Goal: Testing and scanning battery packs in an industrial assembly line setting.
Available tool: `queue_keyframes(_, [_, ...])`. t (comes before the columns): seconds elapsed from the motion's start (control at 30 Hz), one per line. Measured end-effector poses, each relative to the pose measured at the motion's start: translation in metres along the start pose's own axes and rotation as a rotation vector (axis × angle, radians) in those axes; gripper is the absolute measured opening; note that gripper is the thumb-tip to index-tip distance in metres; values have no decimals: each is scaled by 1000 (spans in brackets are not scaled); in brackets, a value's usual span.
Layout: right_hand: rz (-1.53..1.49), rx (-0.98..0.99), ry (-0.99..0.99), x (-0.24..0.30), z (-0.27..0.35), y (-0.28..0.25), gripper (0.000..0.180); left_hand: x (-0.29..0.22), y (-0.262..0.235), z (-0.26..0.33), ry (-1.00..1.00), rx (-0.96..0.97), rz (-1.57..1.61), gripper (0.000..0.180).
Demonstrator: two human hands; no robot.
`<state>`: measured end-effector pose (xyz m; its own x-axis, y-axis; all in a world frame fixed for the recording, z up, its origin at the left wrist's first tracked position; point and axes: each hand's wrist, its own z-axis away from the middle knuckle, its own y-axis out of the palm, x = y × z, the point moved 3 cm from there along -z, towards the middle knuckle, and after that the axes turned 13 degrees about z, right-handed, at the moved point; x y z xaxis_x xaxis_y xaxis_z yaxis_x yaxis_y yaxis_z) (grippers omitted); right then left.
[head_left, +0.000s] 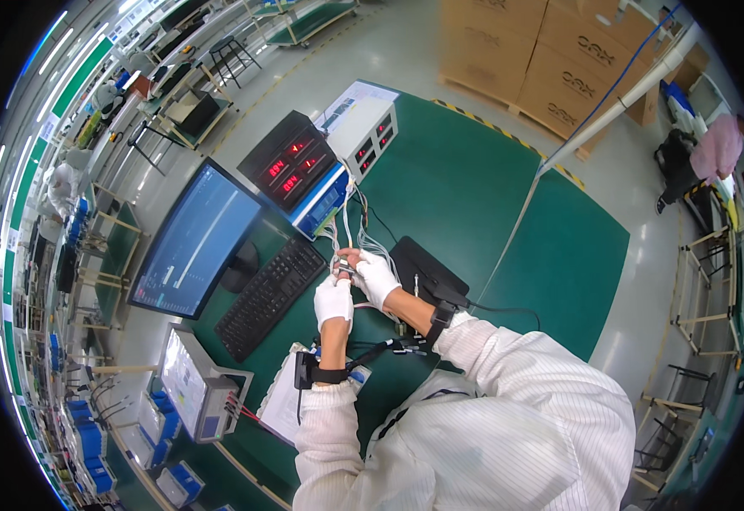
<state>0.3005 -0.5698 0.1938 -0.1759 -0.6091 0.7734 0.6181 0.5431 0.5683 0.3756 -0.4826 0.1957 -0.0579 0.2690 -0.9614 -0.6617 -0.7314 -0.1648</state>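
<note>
My left hand and my right hand meet over the green table, both in white gloves with bare fingertips. Their fingers pinch together around a small cable connector, partly covered by the fingertips. Pale cables run in a loose bundle beside my right hand, up toward a blue-and-white box. Below the right wrist lie more cable ends with dark plugs. Just right of my right hand is a flat black device.
A black meter with red digits and a white one stand at the far side. Left are a monitor and keyboard. An instrument with red leads sits at lower left. A pale pole rises at right.
</note>
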Motion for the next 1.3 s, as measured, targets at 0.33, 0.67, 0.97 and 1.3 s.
queue_keyframes(0.33, [1069,-77,-179,-18,18,-71,39,-37,1,55,522,-293,-912,23])
queue_keyframes(0.67, [1013,-85,288,-92,71,-118,16,9,-11,99,-218,205,-46,39])
queue_keyframes(0.97, [-343,203,360,-15,77,-51,24,-43,-27,101,-114,37,166,25])
queue_keyframes(1.3, [91,14,204,16,99,-6,27,-38,-9,126,277,-240,-14,20])
